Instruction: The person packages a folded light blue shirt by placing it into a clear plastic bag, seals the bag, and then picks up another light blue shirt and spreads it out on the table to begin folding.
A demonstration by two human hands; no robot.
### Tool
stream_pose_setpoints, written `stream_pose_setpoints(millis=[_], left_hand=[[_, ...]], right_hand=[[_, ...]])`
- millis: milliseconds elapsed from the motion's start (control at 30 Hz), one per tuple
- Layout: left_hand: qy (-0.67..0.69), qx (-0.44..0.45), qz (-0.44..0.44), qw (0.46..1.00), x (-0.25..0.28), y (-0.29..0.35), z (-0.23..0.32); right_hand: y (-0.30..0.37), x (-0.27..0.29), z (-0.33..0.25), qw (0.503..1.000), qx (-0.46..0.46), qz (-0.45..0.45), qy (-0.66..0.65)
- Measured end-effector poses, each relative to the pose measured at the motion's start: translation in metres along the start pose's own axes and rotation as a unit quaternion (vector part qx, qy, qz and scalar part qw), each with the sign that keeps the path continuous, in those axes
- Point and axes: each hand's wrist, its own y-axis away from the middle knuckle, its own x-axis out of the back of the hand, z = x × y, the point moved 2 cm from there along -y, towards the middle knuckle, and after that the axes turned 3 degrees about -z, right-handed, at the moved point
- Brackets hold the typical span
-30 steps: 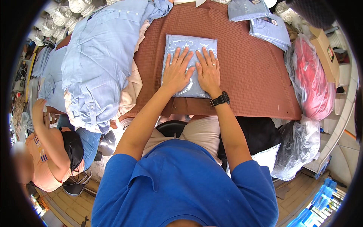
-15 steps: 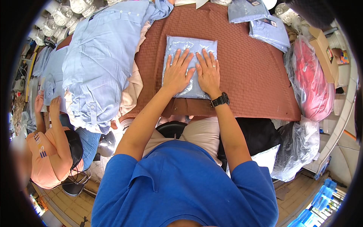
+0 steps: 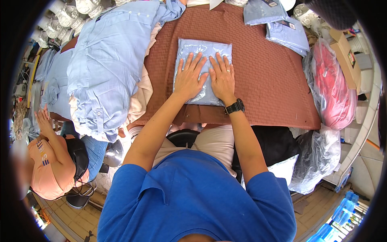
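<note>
A folded light-blue shirt in a clear plastic bag (image 3: 204,47) lies flat on the brown textured table cover (image 3: 266,80), close to its near edge. Across its left half rests my left hand (image 3: 190,78), palm down with the fingers stretched out. My right hand (image 3: 222,78) lies flat on the right half, fingers spread, with a ring on one finger and a black watch at the wrist. Both thumbs almost meet over the middle of the package. The shirt's details under the hands are hidden.
Unfolded light-blue shirts (image 3: 107,68) are heaped at the left over cream cloth (image 3: 142,94). Folded blue shirts (image 3: 284,34) lie at the far right, near a plastic bag of red cloth (image 3: 332,84) and a cardboard box (image 3: 346,56). A co-worker in an orange shirt (image 3: 52,169) sits at the left.
My hands and the bagged shirt have stayed in place. The co-worker's hands at the left have drawn together, away from the blue cloth.
</note>
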Motion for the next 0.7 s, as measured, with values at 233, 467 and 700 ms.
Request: stream_pose_setpoints(millis=[233,467,700], left_hand=[[0.002,0.002,0.000,1.000,0.0013,0.0008,-0.0009],[0.006,0.000,0.006,1.000,-0.0003,0.0006,-0.0003],[0.009,-0.001,0.013,1.000,0.0022,0.0023,0.0008]], right_hand=[[-0.0004,-0.0009,-0.0008,1.000,0.001,-0.001,0.001],[0.0005,0.0000,-0.0005,1.000,0.002,0.002,0.004],[-0.0003,0.0016,-0.0024,1.000,-0.001,-0.004,0.005]])
